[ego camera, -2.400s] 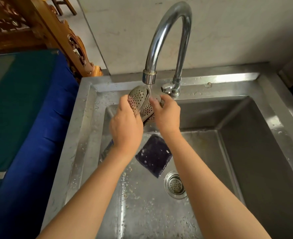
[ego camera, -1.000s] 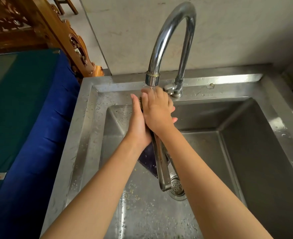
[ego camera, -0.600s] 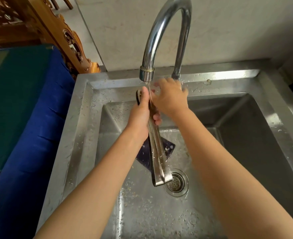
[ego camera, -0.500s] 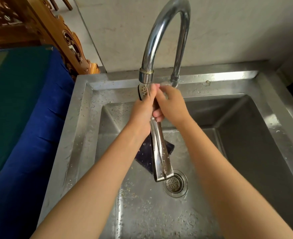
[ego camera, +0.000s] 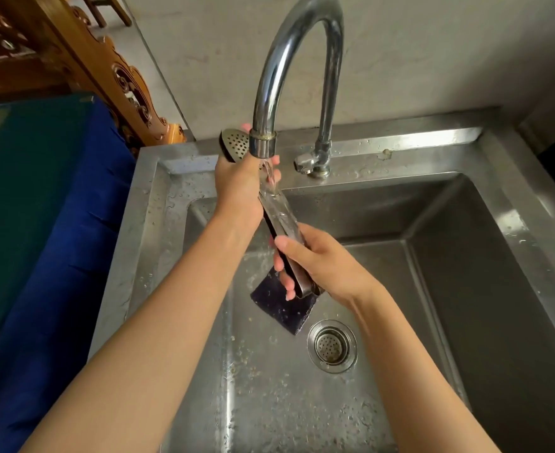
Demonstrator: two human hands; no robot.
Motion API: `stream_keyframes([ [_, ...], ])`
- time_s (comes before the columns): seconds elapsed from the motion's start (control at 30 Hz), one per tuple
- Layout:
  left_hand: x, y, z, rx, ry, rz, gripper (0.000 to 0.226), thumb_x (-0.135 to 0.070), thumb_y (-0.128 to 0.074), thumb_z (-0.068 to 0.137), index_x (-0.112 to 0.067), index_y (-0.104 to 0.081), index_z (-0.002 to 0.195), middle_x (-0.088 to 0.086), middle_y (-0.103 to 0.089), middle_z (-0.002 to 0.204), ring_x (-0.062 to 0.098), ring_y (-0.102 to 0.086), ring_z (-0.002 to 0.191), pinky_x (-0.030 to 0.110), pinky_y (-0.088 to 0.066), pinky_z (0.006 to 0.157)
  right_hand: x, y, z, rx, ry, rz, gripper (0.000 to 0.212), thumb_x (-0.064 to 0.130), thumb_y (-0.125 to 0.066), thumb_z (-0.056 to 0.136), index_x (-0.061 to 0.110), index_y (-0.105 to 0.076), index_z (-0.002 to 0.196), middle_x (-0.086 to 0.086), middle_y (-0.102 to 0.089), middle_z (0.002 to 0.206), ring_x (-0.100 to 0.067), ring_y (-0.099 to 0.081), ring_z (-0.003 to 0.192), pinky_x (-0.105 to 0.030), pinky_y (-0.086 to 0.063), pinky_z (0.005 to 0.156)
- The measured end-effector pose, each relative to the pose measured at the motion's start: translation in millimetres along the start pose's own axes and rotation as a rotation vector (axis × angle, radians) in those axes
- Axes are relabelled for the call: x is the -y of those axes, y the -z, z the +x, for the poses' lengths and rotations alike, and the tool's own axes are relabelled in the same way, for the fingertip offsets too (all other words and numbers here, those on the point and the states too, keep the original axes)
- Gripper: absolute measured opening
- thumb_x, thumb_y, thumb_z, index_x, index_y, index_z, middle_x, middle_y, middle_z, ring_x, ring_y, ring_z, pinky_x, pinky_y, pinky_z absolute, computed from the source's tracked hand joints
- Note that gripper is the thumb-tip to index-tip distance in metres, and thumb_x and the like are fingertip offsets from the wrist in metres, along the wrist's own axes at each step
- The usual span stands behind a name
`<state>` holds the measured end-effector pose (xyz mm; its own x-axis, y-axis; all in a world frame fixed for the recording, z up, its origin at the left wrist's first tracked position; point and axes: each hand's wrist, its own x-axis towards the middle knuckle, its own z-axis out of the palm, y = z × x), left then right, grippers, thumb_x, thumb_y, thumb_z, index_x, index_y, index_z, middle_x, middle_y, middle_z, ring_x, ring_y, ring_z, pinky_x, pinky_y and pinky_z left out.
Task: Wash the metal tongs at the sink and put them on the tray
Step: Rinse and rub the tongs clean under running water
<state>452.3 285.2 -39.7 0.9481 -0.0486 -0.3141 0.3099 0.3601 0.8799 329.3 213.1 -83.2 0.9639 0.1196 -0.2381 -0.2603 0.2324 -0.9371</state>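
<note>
The tongs [ego camera: 281, 217] are held slanted over the sink [ego camera: 433, 140], under the running tap [ego camera: 263, 143]. The upper part is gripped by the curled fingers of the left hand [ego camera: 236, 191], the hinge end by those of the right hand [ego camera: 318, 263]. One head is half hidden behind the tap; the other cannot be seen

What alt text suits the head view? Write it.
Two hands hold metal tongs under a running tap over a steel sink: left hand near the perforated head, right hand at the looped end. A dark pad lies by the drain.
</note>
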Motion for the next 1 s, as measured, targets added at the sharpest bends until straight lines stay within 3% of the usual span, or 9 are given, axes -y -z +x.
stream_keyframes([
  [0.13,0,-12,1,0.004,0.032,0.076,0.012,-0.020,-0.059,0.090,-0.009,-0.064,0.089,-0.002,-0.070,0.068,0.008,-0.055,0.044,0.021,-0.045,0.042,6,-16,24,-0.298,0.060,-0.239,0.039,0.039,-0.040,0.097,0.006,-0.045,0.077,-0.017,-0.056,0.056,-0.025,-0.050,0.036,-0.026,-0.044,0.040],
  [0.27,17,-10,-11,0.151,-0.016,0.214,0.011,-0.011,-0.057,0.091,-0.001,-0.061,0.093,0.002,-0.064,0.071,0.005,-0.054,0.047,0.018,-0.047,0.047,17,-15,46,-0.485,0.080,-0.363,0.049,0.038,-0.032,0.099,0.003,-0.049,0.069,-0.009,-0.053,0.047,-0.018,-0.052,0.037,-0.027,-0.048,0.047],
  [0.4,16,-9,-3,0.121,0.009,0.168,0.016,-0.020,-0.057,0.092,-0.010,-0.053,0.080,-0.001,-0.051,0.058,0.005,-0.043,0.037,0.019,-0.037,0.039,19,-12,45,-0.355,0.062,-0.291,0.052,0.041,-0.031,0.099,0.005,-0.050,0.066,-0.009,-0.056,0.049,-0.016,-0.053,0.035,-0.023,-0.046,0.043],
  [0.5,9,-16,3,0.061,0.065,0.203,0.026,-0.030,-0.050,0.095,-0.013,-0.055,0.076,-0.008,-0.041,0.039,0.005,-0.031,0.030,0.018,-0.027,0.036,12,-11,28,-0.180,0.062,0.010,0.031,0.034,-0.039,0.099,0.007,-0.051,0.088,-0.007,-0.059,0.068,-0.017,-0.056,0.050,-0.027,-0.051,0.049],
  [0.6,2,-20,5,0.018,0.086,0.126,0.035,-0.027,-0.040,0.097,-0.014,-0.050,0.066,-0.009,-0.036,0.033,0.007,-0.028,0.027,0.017,-0.024,0.036,5,-13,23,-0.223,0.107,0.084,0.025,0.029,-0.042,0.098,0.008,-0.050,0.088,-0.005,-0.058,0.072,-0.012,-0.051,0.049,-0.025,-0.043,0.040],
  [0.7,4,-17,-3,-0.021,0.018,0.122,0.042,-0.042,-0.044,0.095,-0.014,-0.049,0.065,-0.006,-0.042,0.039,0.008,-0.035,0.031,0.018,-0.032,0.039,4,-19,31,-0.423,0.153,-0.005,0.049,0.039,-0.044,0.096,-0.003,-0.048,0.072,-0.015,-0.055,0.058,-0.013,-0.044,0.034,-0.021,-0.032,0.032],
  [0.8,18,-11,-16,0.008,-0.097,0.217,0.033,-0.035,-0.050,0.094,-0.003,-0.055,0.088,0.000,-0.056,0.063,0.010,-0.051,0.047,0.026,-0.045,0.051,11,-21,33,-0.507,0.060,0.030,0.066,0.053,-0.037,0.094,-0.001,-0.047,0.059,-0.011,-0.050,0.043,-0.018,-0.041,0.028,-0.021,-0.034,0.032],
  [0.9,24,-7,-19,0.018,-0.075,0.254,0.043,-0.032,-0.059,0.089,0.000,-0.051,0.116,0.006,-0.060,0.076,0.016,-0.060,0.064,0.030,-0.051,0.061,14,-19,35,-0.543,-0.033,0.077,0.069,0.061,-0.033,0.092,0.002,-0.055,0.062,-0.010,-0.047,0.040,-0.018,-0.041,0.028,-0.022,-0.034,0.033],
  [1.0,17,-8,-20,0.062,-0.031,0.147,0.040,-0.022,-0.065,0.085,0.006,-0.051,0.110,0.013,-0.058,0.080,0.022,-0.061,0.064,0.030,-0.055,0.061,14,-21,33,-0.595,-0.048,0.147,0.068,0.062,-0.034,0.091,0.006,-0.052,0.056,-0.007,-0.048,0.040,-0.017,-0.039,0.030,-0.021,-0.031,0.034],
])
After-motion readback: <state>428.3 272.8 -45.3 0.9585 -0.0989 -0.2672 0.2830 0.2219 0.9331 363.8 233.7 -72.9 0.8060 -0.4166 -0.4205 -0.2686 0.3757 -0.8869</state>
